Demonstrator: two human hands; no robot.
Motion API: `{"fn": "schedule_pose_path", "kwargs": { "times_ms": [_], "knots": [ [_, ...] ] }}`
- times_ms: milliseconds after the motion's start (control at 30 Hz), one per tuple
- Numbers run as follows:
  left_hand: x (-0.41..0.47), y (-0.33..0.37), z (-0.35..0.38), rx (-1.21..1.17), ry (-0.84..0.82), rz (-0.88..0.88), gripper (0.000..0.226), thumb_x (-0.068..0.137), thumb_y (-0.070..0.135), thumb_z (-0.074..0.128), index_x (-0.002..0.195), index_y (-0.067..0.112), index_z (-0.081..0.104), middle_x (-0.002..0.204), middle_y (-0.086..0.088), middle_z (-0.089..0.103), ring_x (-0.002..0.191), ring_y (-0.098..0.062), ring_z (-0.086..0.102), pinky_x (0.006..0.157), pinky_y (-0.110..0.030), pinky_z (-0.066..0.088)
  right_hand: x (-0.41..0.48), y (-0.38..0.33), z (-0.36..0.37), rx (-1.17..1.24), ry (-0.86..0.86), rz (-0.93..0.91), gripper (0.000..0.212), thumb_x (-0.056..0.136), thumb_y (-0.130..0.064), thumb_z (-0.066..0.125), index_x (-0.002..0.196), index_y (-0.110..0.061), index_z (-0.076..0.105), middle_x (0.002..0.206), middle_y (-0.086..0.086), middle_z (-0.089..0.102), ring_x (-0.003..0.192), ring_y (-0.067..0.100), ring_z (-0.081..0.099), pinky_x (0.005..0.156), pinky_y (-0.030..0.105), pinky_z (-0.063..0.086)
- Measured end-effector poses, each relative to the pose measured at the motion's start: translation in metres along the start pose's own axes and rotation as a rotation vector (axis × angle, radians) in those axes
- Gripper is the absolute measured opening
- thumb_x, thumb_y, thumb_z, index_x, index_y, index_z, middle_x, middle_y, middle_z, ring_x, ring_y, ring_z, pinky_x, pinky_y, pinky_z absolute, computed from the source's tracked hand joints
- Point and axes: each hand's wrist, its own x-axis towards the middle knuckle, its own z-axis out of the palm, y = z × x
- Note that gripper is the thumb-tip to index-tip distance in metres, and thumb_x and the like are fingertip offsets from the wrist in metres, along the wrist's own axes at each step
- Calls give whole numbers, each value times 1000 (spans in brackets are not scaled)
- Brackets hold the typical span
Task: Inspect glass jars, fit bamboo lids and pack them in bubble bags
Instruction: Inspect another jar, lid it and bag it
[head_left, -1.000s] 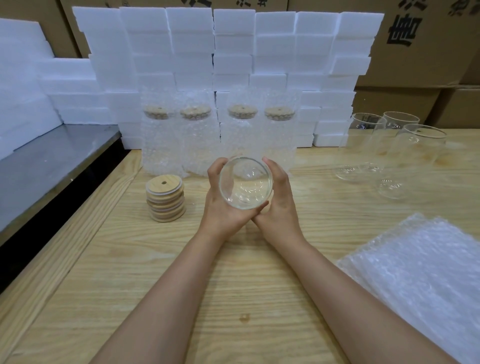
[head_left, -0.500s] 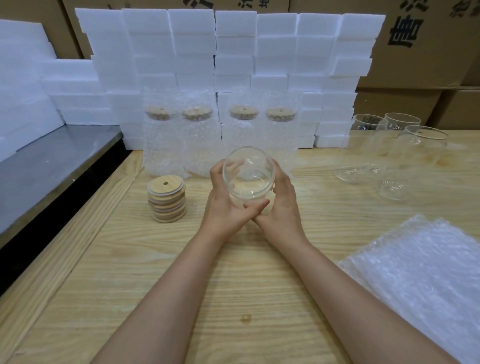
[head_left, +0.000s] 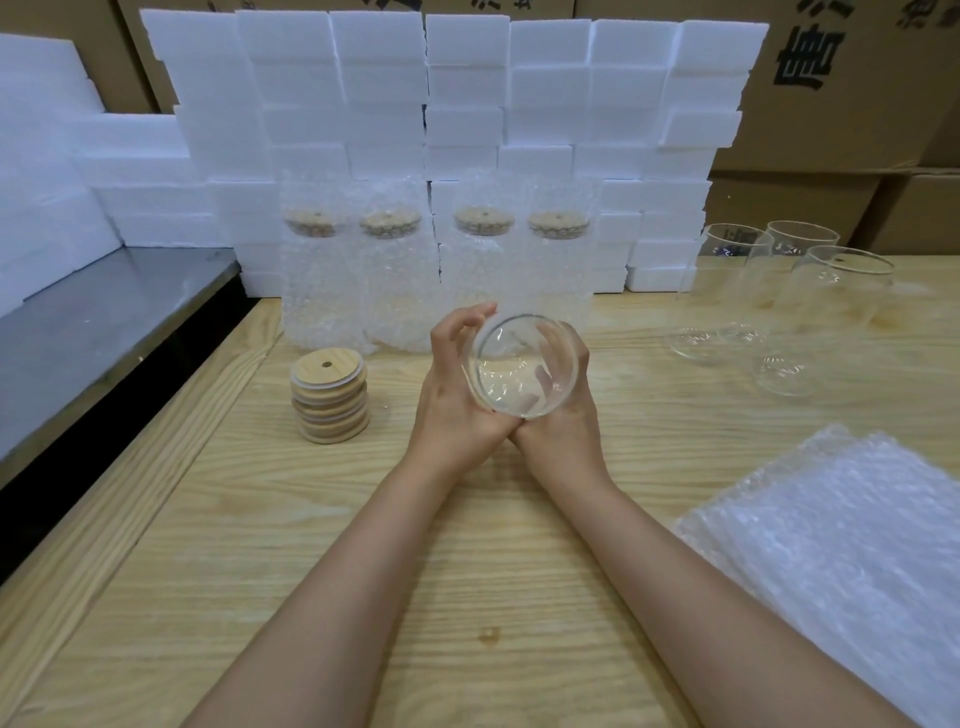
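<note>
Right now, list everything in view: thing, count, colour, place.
held glass jar: 1, clear, tilted, in both hands
empty glass jars: 3, clear, right rear of table
wrapped jars: 4, bamboo-lidded, in bubble bags, rear centre
bamboo lids: 1 stack, tan, left of hands
bubble bags: 1 pile, clear, right front
foam blocks: many, white, stacked behind
cardboard boxes: several, brown, background
table: 1, light wood
left hand: grip on jar
right hand: grip on jar
</note>
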Motion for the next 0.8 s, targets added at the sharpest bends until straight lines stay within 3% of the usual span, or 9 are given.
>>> {"fn": "schedule_pose_path", "kwargs": {
  "times_ms": [67, 133, 233, 333, 400, 467, 600, 700, 800],
  "knots": [
    [0, 2, 0, -24, 6, 12, 79, 62, 17, 83, 117, 28, 28, 131, 2, 46, 115, -6, 53, 88, -6, 39, -1, -3, 0, -8, 7, -2, 74, 74, -33, 65, 138, -27, 27, 124, -45, 31, 95, -13, 46, 73, -4, 33],
    [0, 2, 0, -41, 8, 17, 80, 62, 19, 81, 119, 25, 27, 132, 2, 45, 118, -14, 54, 91, -12, 42, -2, -2, 0, -22, 11, -14, 84, 75, -17, 74, 132, -43, 19, 131, -18, 43, 96, -4, 47, 71, -2, 34],
    [-1, 2, 0, -37, 5, 20, 82, 62, 17, 82, 122, 17, 25, 131, 13, 40, 119, -23, 56, 92, -16, 44, -2, 0, 0, -47, 5, -31, 87, 75, -10, 75, 129, -48, 18, 134, 0, 47, 100, 4, 50, 73, 1, 37],
    [0, 2, 0, -57, -2, 22, 80, 63, 16, 81, 121, 18, 25, 133, 3, 43, 123, -18, 53, 95, -18, 44, -2, -5, 0, -34, -3, -12, 81, 77, -18, 72, 132, -43, 19, 133, -16, 45, 101, 6, 53, 72, -1, 35],
    [0, 2, 1, -52, 2, 12, 80, 64, 16, 81, 122, 18, 25, 133, 2, 43, 124, -11, 50, 96, -16, 42, -3, -6, 0, 4, -5, 4, 72, 75, -40, 56, 139, -26, 27, 124, -46, 34, 96, -13, 49, 73, -4, 33],
    [-1, 2, 2, -42, 17, -3, 81, 64, 16, 81, 123, 17, 26, 133, 3, 44, 125, -14, 50, 97, -18, 43, -1, -5, 0, 35, -14, 5, 79, 72, -50, 45, 141, -11, 36, 115, -62, 22, 97, -31, 40, 75, -7, 29],
    [-2, -2, 1, -4, 23, -33, 82, 65, 8, 85, 123, 29, 31, 135, -3, 51, 122, -18, 55, 96, -20, 45, -1, -1, -2, 25, -48, -5, 78, 73, -38, 59, 141, -6, 37, 112, -64, 23, 98, -38, 33, 77, -9, 27],
    [-4, -5, -2, 36, 16, -79, 82, 63, 16, 87, 122, 37, 33, 124, 16, 52, 107, 0, 56, 83, -3, 40, -2, 0, -3, 11, -83, 31, 82, 73, -27, 73, 144, -11, 33, 112, -62, 27, 100, -36, 34, 80, -7, 28],
    [-6, -8, -3, 4, 0, -143, 82, 60, 28, 81, 130, 24, 37, 112, 35, 51, 98, 20, 50, 78, 2, 35, -2, -2, -4, 0, -108, 55, 91, 74, -20, 79, 147, -21, 25, 124, -39, 37, 106, -19, 43, 86, -2, 32]
  ]
}}
